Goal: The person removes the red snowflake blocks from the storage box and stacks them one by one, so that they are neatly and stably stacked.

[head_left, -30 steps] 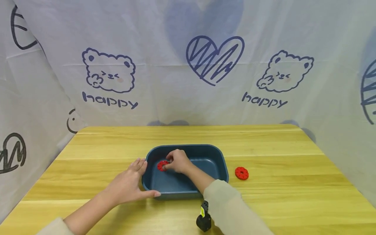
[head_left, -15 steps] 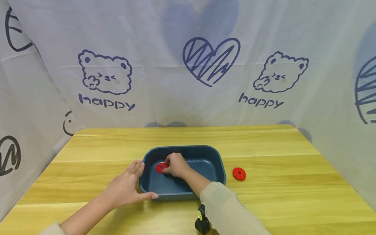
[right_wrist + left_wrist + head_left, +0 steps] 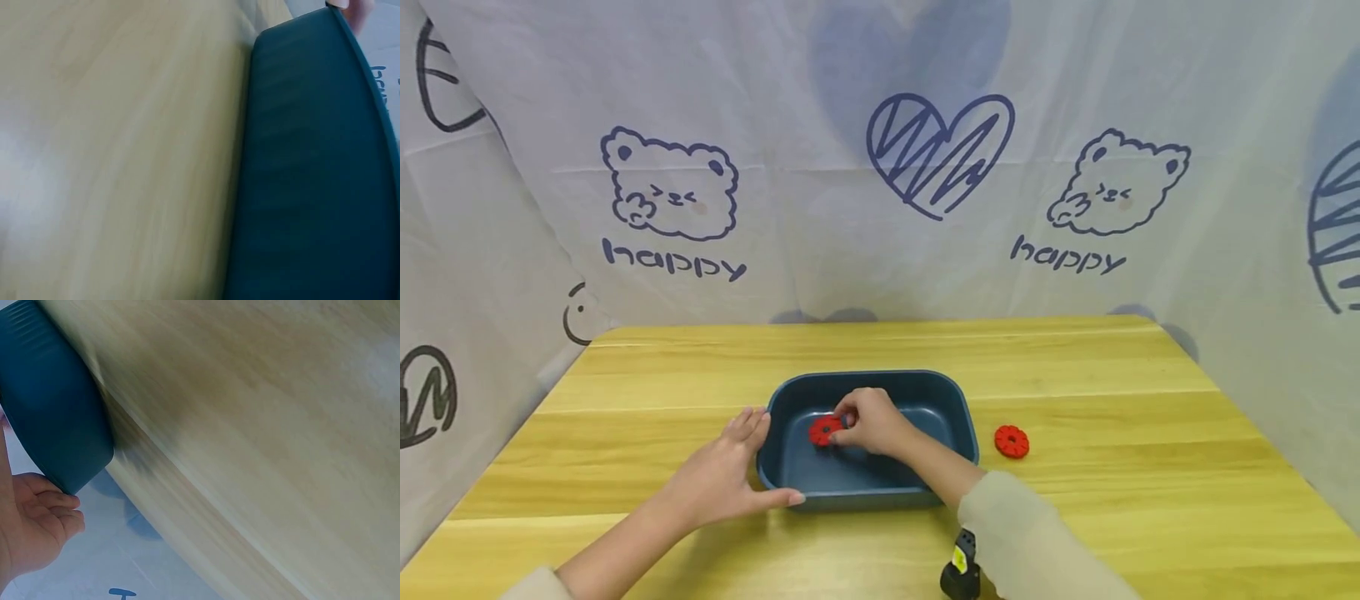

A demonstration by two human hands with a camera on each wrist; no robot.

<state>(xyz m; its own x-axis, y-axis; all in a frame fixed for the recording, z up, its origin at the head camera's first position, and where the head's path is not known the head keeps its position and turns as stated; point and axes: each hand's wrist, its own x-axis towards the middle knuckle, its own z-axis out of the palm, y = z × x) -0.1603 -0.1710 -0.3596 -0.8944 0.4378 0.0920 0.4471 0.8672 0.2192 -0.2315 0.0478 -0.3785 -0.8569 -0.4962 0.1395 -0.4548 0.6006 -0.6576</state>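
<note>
In the head view, a dark blue rectangular plastic bin [image 3: 872, 500] stands on the wooden table. My left hand [image 3: 718, 479] lies at its left end, fingers straight against the left side and thumb extended along the near side. The left wrist view shows those fingers touching the bin's wall [image 3: 56, 394]. Inside the bin, my right hand [image 3: 874, 423] pinches the edge of a red notched plastic disc [image 3: 820, 432]; its fingertips partly cover the disc. Another red notched disc [image 3: 1012, 442] lies on the table to the right of the bin.
The wooden table [image 3: 1120, 500] extends around the bin. A printed white cloth [image 3: 820, 208] hangs behind and at both sides. A small black device [image 3: 961, 568] sits at the right sleeve. The right wrist view mostly shows the bin's outer wall [image 3: 306, 162] and tabletop.
My right hand has shifted a little to the right inside the bin, and the red disc it pinches has come with it. The left hand stays at the bin's left end.
</note>
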